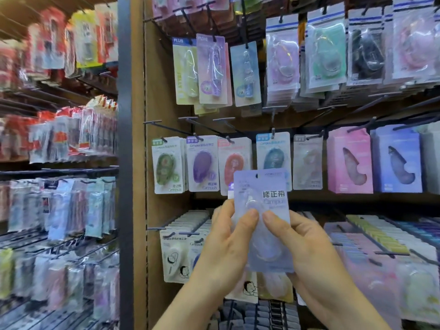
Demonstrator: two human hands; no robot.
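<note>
The lilac pack (pixel 266 201) is printed with dark lettering. At ten o'clock a green pack (pixel 166 165), a purple pack (pixel 202 166) and an orange pack (pixel 232 163) are seen; at two o'clock, a pink box (pixel 348 160) and a blue box (pixel 397 160).

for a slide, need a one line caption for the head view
Left hand and right hand hold a pale lilac correction tape pack before a rack of hanging packs.
</note>
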